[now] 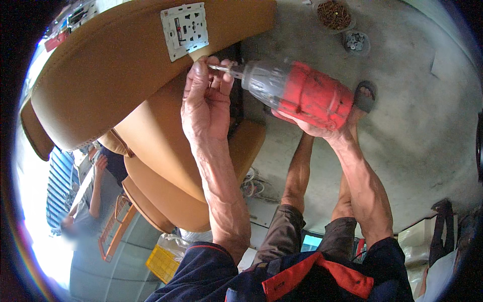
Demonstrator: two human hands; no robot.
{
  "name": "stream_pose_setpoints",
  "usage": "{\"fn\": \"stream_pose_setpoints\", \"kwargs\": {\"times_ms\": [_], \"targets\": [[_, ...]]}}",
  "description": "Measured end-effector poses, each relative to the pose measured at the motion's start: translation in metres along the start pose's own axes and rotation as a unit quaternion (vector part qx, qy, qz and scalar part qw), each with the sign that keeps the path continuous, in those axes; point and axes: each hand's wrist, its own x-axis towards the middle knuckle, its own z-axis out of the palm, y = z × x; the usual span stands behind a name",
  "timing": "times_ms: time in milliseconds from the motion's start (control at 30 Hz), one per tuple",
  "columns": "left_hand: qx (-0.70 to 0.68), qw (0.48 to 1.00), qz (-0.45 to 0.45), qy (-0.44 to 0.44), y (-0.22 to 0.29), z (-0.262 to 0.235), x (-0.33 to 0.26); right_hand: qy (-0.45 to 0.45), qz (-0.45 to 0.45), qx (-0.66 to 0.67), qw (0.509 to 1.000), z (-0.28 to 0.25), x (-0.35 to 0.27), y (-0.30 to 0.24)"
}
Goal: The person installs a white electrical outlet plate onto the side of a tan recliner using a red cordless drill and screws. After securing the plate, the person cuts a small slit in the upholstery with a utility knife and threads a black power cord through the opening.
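My right hand (pixel 318 130) grips a red and grey cordless power driver (pixel 317 95) from below, its nose aimed left. A thin shiny bit (pixel 220 68) sticks out of the nose toward my left hand (pixel 205 108). There, the thumb and fingertips are pinched together around the bit's tip; whatever small thing they hold is hidden. Just above the fingertips, a white rectangular socket frame (pixel 185 31) with cut-outs sits on the side of a brown padded sofa arm (pixel 95 80). The lower edge of that frame lies close to my left fingertips.
At the upper right, a tub of brownish screws (pixel 333 14) and a tub of grey metal pieces (pixel 355 42) stand on the concrete floor (pixel 412 121). Lower left are an orange metal frame (pixel 116 229), a yellow crate (pixel 162 264) and another person (pixel 90 201).
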Motion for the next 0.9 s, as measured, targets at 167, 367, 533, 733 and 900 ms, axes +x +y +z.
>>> {"fn": "stream_pose_setpoints", "kwargs": {"times_ms": [167, 367, 533, 733, 900], "targets": [[-0.071, 0.997, 0.004, -0.027, 0.004, -0.003, 0.014, 0.014, 0.051, 0.168, 0.984, 0.021, 0.029, 0.005], [-0.124, 0.989, -0.024, -0.074, 0.007, -0.010, 0.019, -0.007, 0.094, 0.238, 0.967, 0.032, 0.040, 0.011], [-0.187, 0.980, -0.044, -0.056, 0.011, -0.012, 0.019, 0.000, 0.064, 0.213, 0.975, 0.019, 0.053, 0.008], [-0.175, 0.984, -0.033, 0.000, 0.010, -0.004, 0.016, -0.006, 0.046, 0.182, 0.982, 0.002, 0.063, 0.002], [-0.229, 0.970, -0.076, -0.042, 0.014, -0.006, 0.015, -0.051, 0.069, 0.174, 0.981, -0.004, 0.061, 0.001]]}}
